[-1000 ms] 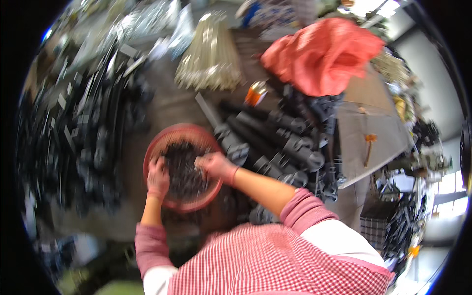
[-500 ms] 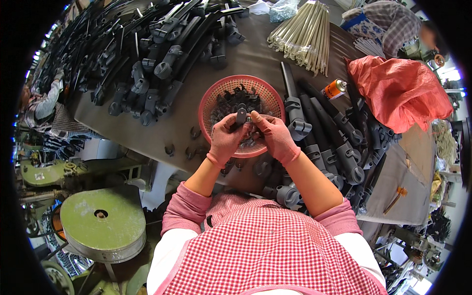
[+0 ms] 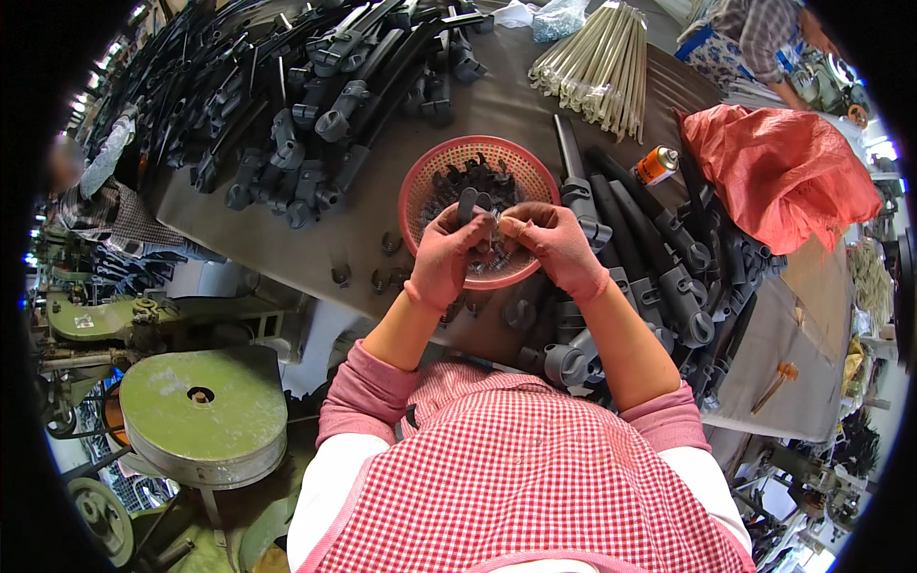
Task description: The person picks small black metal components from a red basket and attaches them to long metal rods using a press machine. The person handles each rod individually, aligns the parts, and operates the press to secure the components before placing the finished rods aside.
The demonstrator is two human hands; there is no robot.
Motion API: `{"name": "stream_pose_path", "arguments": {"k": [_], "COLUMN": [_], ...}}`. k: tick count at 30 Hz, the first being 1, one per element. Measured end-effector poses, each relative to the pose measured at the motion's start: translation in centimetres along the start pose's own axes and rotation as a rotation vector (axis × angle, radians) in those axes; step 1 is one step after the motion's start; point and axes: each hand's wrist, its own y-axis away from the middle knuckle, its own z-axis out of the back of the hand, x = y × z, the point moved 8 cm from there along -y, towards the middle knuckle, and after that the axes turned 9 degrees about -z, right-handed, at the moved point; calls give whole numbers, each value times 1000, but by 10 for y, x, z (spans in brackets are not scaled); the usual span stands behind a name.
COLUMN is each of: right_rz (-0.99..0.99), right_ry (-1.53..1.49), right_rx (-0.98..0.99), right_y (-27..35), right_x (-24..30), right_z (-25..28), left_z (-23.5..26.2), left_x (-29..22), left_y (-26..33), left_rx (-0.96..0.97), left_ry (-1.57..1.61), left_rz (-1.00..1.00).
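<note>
Both gloved hands meet over a round red plastic basket [image 3: 413,181] holding dark curved clips [image 3: 473,175] and thin wire pieces that look like small springs. My left hand [image 3: 444,256] is closed on a small black plastic clip [image 3: 467,202], whose rounded ends stick up past the thumb. Close beside it, my right hand [image 3: 562,250] pinches with thumb and forefinger at a tiny shiny piece too blurred to name. The fingertips of both hands nearly touch. Several loose dark clips [image 3: 341,276] lie on the table left of the basket.
Black tubes with clamp joints [image 3: 659,229] are heaped at the right, more [image 3: 334,105] at the far left. Pale rods [image 3: 602,72], an orange spray can [image 3: 656,165] and a red sack [image 3: 774,177] lie beyond. A green machine [image 3: 201,406] stands left. Co-workers are at both sides.
My right fingertips have drawn slightly right, off the black clip. Two rounded ends now show above my left thumb. The whole view has shifted a little, and the co-workers have moved.
</note>
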Motion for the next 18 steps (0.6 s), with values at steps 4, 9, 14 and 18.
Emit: {"name": "stream_pose_path", "arguments": {"k": [4, 9, 14, 18], "right_rz": [189, 274, 307, 49], "right_ry": [78, 153, 292, 56], "right_rx": [-282, -335, -256, -22], "right_y": [5, 10, 16, 18], "right_x": [12, 15, 17, -7], "right_z": [18, 14, -5, -17], "left_z": [20, 18, -3, 4], "left_x": [10, 7, -2, 2], "left_y": [-8, -10, 4, 31], "left_rx": [-193, -125, 21, 91], "left_ry": [-184, -259, -157, -114], "left_rz": [79, 60, -63, 20]}}
